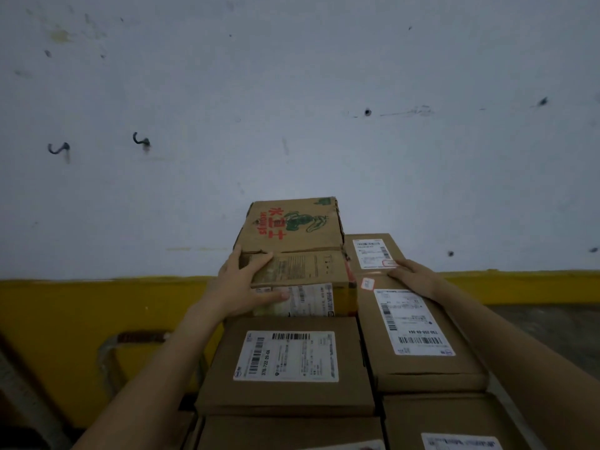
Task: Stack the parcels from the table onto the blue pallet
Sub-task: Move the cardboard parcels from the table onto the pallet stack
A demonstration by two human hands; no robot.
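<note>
Two hands on the stack. My left hand (240, 284) is pressing straight, spread fingers against the near left corner of the printed carton (292, 235), gripping nothing. The carton is standing behind the labelled parcel (285, 362). My right hand (412, 276) is resting flat on the long parcel (409, 319) beside it.

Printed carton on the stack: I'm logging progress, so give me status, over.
Left hand flat against printed carton, near-left corner. Right hand flat on long parcel beside it. Carton rests on stack. Nothing in the way.
</note>
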